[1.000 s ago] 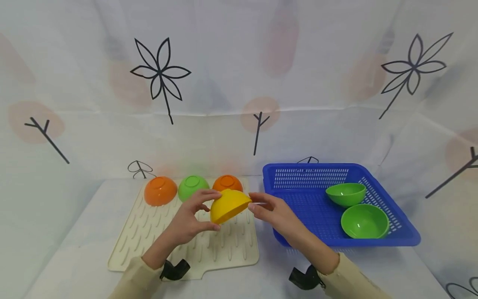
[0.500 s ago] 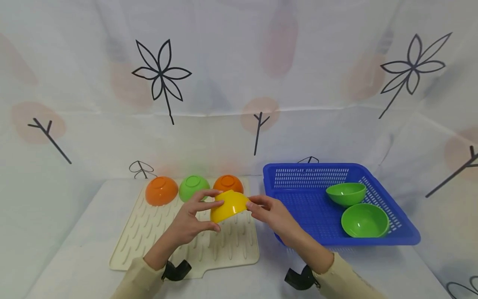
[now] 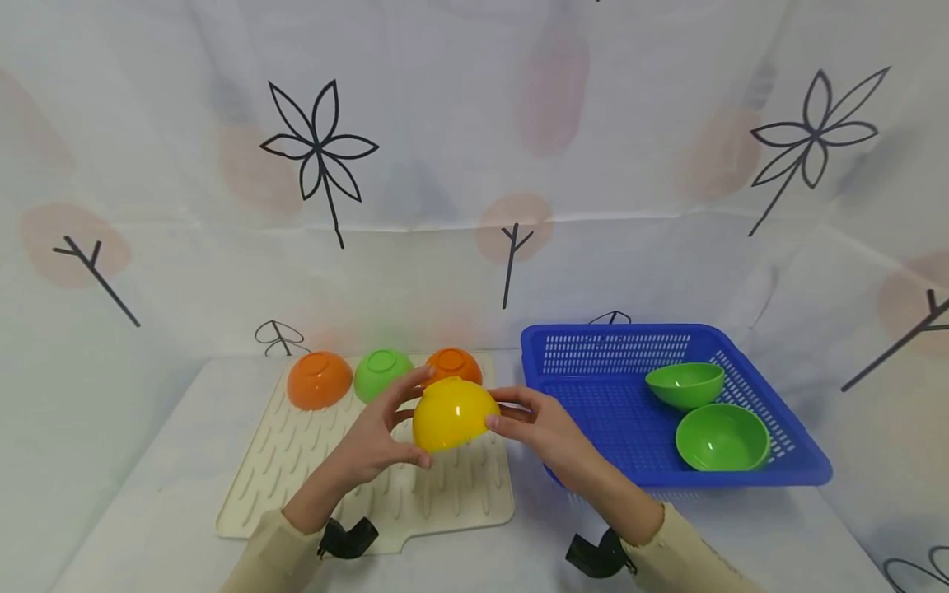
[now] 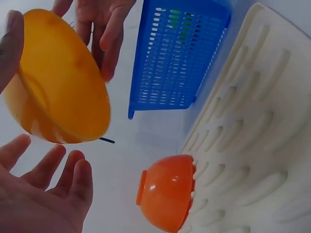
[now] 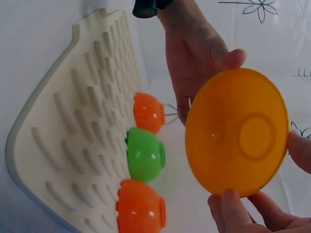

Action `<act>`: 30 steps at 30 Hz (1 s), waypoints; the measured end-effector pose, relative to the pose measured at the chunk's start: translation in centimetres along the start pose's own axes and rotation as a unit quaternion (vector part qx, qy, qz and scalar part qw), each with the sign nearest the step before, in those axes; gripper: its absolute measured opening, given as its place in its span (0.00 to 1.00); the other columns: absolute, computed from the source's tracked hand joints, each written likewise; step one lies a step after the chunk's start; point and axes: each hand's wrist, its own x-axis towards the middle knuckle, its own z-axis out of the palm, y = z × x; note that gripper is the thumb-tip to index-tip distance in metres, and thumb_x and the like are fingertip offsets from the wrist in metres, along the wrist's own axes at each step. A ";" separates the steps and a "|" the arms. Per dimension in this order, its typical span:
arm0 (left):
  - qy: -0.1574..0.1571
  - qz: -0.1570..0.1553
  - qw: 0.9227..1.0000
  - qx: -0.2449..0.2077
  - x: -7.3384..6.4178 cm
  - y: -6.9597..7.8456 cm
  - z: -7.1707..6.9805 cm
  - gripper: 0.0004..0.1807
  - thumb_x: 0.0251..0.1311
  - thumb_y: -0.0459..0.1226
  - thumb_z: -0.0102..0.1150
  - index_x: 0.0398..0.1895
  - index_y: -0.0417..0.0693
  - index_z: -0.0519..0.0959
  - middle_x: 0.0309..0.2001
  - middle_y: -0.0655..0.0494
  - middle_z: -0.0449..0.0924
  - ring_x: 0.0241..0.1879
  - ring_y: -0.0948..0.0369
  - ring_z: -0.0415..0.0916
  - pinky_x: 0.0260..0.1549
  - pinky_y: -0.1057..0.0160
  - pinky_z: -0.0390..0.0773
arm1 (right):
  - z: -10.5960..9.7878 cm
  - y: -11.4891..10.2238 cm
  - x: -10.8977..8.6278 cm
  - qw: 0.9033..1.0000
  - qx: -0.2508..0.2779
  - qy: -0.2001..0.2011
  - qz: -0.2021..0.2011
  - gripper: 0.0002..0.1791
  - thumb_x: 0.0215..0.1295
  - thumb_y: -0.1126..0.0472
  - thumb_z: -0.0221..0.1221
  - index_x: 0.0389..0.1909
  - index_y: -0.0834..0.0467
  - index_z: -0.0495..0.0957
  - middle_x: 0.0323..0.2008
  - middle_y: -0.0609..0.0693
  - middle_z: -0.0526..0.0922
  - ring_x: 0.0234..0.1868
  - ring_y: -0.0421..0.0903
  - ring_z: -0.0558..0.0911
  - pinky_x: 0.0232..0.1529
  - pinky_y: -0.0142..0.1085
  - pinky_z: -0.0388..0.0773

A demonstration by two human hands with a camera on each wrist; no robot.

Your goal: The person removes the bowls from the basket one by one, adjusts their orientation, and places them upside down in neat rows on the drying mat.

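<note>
A yellow bowl [image 3: 454, 414] hangs tilted with its base up, above the ridged cream drying mat [image 3: 296, 461]. My right hand [image 3: 544, 428] pinches its right rim, thumb in front and fingers behind. The left hand [image 3: 374, 432] is spread around the bowl's left side. In the left wrist view its fingers [image 4: 41, 167] are loosely extended beside the outer wall, while the thumb is at the rim. The bowl's inside [image 5: 223, 141] shows in the right wrist view. Upside down along the mat's back edge sit an orange bowl [image 3: 319, 381], a green bowl [image 3: 381, 375] and another orange bowl [image 3: 454, 362].
A blue perforated basket [image 3: 593, 395] stands right of the mat. Inside it, on the right, are two green bowls, one tilted [image 3: 685, 385] and one facing up [image 3: 722, 438]. A white patterned cloth [image 3: 445, 272] hangs behind the table.
The yellow bowl has been turned, its outer side now facing the head camera more. The left fingers, which lay on the bowl half a second ago, have lifted and spread. The right hand stays at the rim.
</note>
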 end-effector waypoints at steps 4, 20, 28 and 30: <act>-0.022 -0.017 0.999 -0.029 -0.1 -0.3 -0.2 0.57 0.48 0.54 0.75 0.77 0.46 0.55 0.74 0.52 0.60 0.69 0.49 0.60 0.63 0.47 0.70 | -0.2 0.2 0.0 0.999 0.032 -0.028 -0.015 0.31 0.65 0.57 0.67 0.65 0.65 0.70 0.66 0.62 0.72 0.65 0.57 0.74 0.60 0.45 0.74; -0.029 -0.048 0.998 0.030 -0.3 -0.1 -0.6 0.51 0.48 0.40 0.79 0.76 0.56 0.61 0.73 0.57 0.62 0.71 0.54 0.60 0.66 0.45 0.65 | 0.6 0.7 -0.2 1.000 0.002 -0.005 -0.025 0.32 0.62 0.61 0.69 0.67 0.59 0.72 0.67 0.59 0.71 0.62 0.60 0.75 0.56 0.46 0.79; -0.012 -0.064 0.995 0.078 -0.7 0.0 -0.3 0.55 0.46 0.40 0.80 0.77 0.53 0.57 0.75 0.55 0.57 0.73 0.51 0.56 0.66 0.44 0.65 | 2.2 1.2 -0.1 0.996 -0.048 0.041 -0.058 0.35 0.56 0.60 0.73 0.65 0.58 0.74 0.63 0.53 0.73 0.53 0.53 0.79 0.49 0.39 0.83; -0.011 -0.064 0.994 0.086 -0.7 0.0 -0.3 0.55 0.46 0.40 0.80 0.77 0.55 0.57 0.75 0.55 0.57 0.72 0.50 0.56 0.66 0.43 0.65 | 2.6 1.2 0.0 0.994 -0.061 0.055 -0.070 0.35 0.55 0.60 0.74 0.65 0.59 0.74 0.62 0.55 0.73 0.52 0.52 0.80 0.49 0.39 0.82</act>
